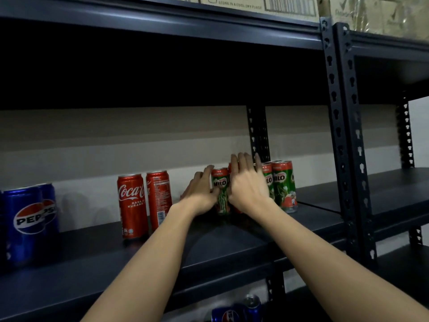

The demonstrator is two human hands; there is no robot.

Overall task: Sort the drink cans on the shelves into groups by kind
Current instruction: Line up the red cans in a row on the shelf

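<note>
Well left of our hands, Pepsi cans (27,225) sit grouped on shelf (232,242); nearer left, Coca-Cola pair (144,204). Our left hand (200,194) and right hand (248,187), fingers straight, press Milo can (220,191) between them, likely nudging it toward Milo group (282,185) just right.

Both bare arms outstretched, left hand (201,194) and right hand (248,185) close together, fingers straight, no grip.
</note>
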